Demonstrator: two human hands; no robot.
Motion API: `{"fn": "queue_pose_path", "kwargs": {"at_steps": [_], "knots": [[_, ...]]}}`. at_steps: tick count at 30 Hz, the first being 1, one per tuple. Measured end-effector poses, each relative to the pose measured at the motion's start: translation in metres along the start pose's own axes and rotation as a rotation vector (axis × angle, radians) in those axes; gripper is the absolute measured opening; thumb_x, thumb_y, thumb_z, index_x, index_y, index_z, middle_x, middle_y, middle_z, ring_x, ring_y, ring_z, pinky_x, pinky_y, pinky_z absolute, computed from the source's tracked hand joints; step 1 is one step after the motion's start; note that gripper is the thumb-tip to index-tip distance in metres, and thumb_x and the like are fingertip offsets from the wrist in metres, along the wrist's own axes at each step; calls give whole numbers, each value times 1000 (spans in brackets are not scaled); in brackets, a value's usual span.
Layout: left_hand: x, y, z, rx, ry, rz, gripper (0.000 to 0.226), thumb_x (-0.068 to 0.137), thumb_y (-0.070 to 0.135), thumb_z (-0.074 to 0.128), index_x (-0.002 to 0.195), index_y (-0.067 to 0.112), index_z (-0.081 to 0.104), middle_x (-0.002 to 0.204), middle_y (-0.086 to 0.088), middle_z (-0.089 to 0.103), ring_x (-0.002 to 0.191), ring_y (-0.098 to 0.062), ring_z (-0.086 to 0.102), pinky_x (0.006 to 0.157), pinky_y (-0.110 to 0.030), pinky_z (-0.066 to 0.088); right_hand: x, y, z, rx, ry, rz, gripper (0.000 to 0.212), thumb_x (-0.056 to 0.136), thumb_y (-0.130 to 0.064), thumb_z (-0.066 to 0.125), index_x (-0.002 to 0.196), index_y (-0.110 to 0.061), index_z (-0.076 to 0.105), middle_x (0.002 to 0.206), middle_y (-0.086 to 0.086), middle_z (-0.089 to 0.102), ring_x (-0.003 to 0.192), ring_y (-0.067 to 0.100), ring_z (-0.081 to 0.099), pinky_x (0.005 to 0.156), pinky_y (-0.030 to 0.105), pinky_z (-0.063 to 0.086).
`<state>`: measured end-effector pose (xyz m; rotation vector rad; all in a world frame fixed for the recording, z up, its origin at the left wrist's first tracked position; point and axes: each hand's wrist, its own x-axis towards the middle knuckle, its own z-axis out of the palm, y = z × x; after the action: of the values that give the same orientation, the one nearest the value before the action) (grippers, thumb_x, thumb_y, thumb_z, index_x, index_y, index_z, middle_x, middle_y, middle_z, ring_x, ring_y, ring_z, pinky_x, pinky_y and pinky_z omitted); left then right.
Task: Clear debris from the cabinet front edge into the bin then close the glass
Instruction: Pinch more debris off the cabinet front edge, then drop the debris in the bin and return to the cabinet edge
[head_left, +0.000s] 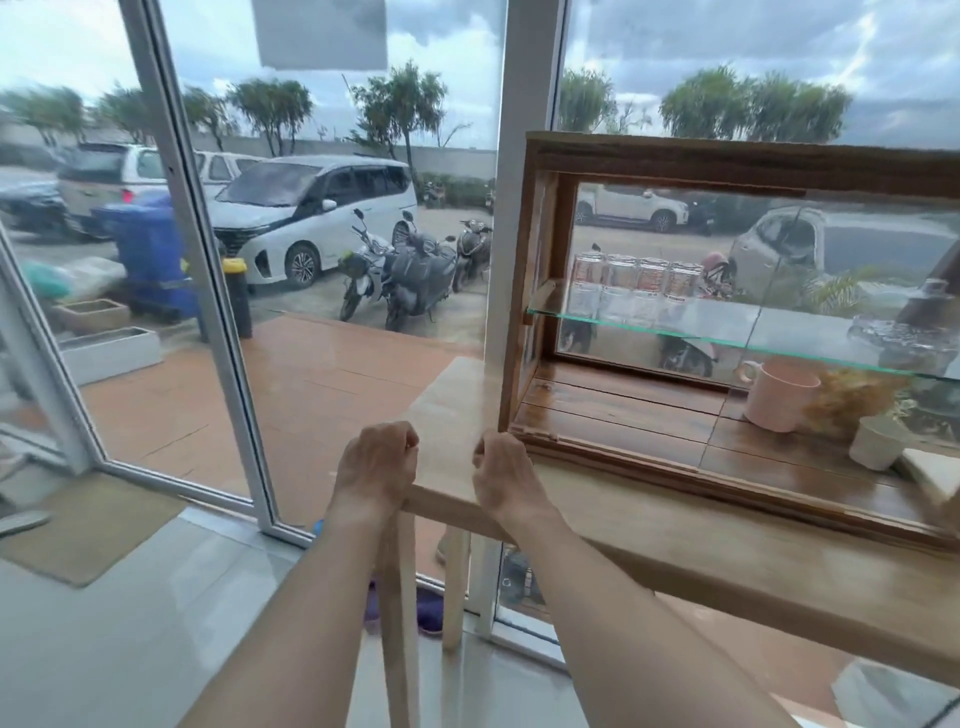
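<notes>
A wooden display cabinet (524, 291) stands on a pale wooden table (597, 514) by the window. Its left front is open, and the front edge rail (675, 465) runs along the bottom. A vertical glass edge (754, 332) shows further right. My right hand (506, 478) has its fingers curled, with the knuckles at the cabinet's front left corner. My left hand (376, 467) is also curled, over the table's left end, a short gap from the right hand. I see nothing held in either hand, and no debris is clear.
Inside the cabinet are a glass shelf (675, 332) with several jars (634, 283), a pink mug (779, 395), dried flowers (852, 400) and a small white cup (878, 441). Large window panes stand ahead and to the left. A blue wheeled bin (150, 260) is outside.
</notes>
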<state>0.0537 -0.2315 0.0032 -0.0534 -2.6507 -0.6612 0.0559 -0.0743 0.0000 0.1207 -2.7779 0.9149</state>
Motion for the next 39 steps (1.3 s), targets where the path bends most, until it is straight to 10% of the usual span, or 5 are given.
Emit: {"fn": "queue_pose_path", "kwargs": {"at_steps": [25, 33, 39], "knots": [[-174, -306, 12, 48, -243, -749, 26, 90, 9, 45, 107, 15, 64, 112, -12, 65, 101, -35, 61, 85, -39, 48, -101, -108, 298, -57, -654, -176, 24, 91, -11, 48, 112, -9, 61, 115, 17, 59, 105, 37, 58, 83, 37, 45], [-195, -322, 19, 71, -299, -801, 22, 95, 14, 45, 106, 11, 63, 108, -14, 64, 95, -36, 61, 83, -41, 50, -105, -89, 311, -158, -732, -148, 38, 91, -18, 48, 129, -14, 51, 130, 13, 53, 116, 35, 53, 95, 40, 43], [-169, -300, 6, 59, -187, -736, 20, 92, 15, 47, 99, 10, 65, 101, -15, 69, 92, -36, 62, 79, -41, 51, -80, -96, 265, -74, -595, -112, 21, 84, -8, 41, 97, -12, 56, 106, 10, 59, 92, 37, 59, 78, 44, 52]]}}
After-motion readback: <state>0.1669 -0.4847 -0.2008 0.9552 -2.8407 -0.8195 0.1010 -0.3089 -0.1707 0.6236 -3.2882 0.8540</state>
